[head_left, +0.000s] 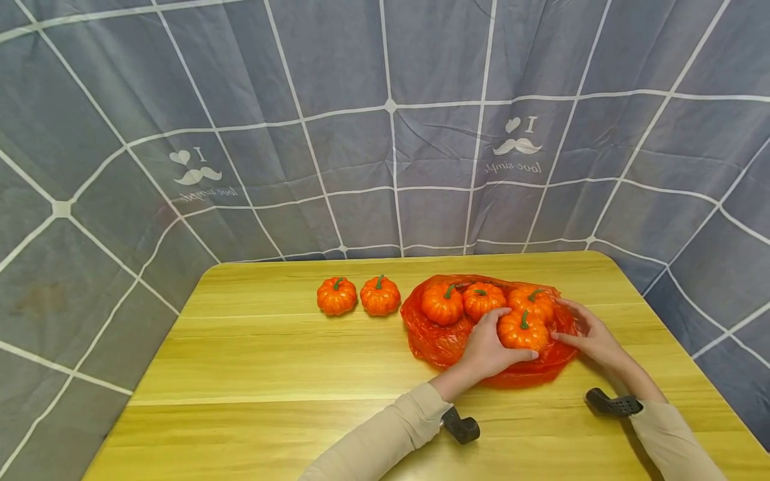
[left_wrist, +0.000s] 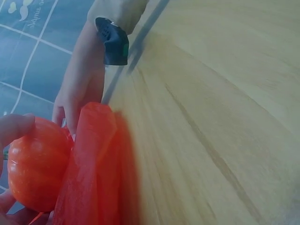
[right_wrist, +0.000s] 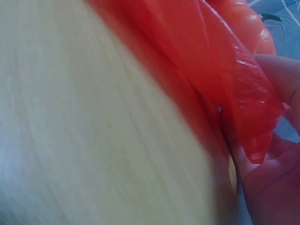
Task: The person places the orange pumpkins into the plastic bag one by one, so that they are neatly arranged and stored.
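Note:
My left hand (head_left: 486, 346) grips a small orange toy pumpkin (head_left: 522, 334) with a green stem, thumb at its near side and fingers at its left. This pumpkin sits at the front right of a crumpled red plastic bag (head_left: 442, 344). Behind it on the bag are a rear right pumpkin (head_left: 532, 300), a middle pumpkin (head_left: 483, 304) and a left pumpkin (head_left: 442, 306). At the bag's right edge, my right hand (head_left: 598, 342) holds the thin plastic; in the right wrist view a fold of the bag (right_wrist: 255, 108) lies between thumb and fingers.
Left of the bag, two more pumpkins stand side by side on the wooden table (head_left: 252, 374), the outer pumpkin (head_left: 337, 296) and the inner pumpkin (head_left: 380, 296). A grey checked curtain (head_left: 349, 153) hangs along the back and both sides. Each wrist wears a black camera mount.

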A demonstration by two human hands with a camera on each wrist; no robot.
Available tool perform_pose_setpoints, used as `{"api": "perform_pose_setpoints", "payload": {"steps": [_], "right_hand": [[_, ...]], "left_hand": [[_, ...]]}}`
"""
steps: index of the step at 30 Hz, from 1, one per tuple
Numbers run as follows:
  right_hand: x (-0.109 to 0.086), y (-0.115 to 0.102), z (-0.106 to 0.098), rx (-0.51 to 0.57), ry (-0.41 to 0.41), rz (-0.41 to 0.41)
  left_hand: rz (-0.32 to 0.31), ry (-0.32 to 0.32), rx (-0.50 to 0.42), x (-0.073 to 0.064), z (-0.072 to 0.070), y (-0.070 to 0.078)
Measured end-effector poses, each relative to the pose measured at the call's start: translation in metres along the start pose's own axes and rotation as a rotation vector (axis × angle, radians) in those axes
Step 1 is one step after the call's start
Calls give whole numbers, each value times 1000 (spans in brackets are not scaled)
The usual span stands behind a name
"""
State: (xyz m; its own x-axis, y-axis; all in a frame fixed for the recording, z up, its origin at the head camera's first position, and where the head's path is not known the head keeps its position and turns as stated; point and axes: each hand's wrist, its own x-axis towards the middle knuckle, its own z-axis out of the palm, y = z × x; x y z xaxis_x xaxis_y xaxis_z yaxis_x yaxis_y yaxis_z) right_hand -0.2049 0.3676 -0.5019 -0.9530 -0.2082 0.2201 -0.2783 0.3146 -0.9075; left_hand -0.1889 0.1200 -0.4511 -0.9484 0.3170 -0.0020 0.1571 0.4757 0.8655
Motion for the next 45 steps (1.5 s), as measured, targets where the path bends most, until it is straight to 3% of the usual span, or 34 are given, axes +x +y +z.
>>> {"api": "perform_pose_setpoints", "payload": {"steps": [10, 25, 38, 45], "right_hand": [[-1, -2, 1, -10, 13, 14], [-1, 1, 2, 17, 17, -14], [-1, -1, 2, -25, 24, -7], [-1, 0, 3, 23, 26, -18]], "left_hand": [[-21, -40, 7, -1, 3, -4], [16, -50, 61, -3, 10, -13], [-6, -45, 83, -3, 12, -12], [5, -50, 103, -4, 11, -12]]}}
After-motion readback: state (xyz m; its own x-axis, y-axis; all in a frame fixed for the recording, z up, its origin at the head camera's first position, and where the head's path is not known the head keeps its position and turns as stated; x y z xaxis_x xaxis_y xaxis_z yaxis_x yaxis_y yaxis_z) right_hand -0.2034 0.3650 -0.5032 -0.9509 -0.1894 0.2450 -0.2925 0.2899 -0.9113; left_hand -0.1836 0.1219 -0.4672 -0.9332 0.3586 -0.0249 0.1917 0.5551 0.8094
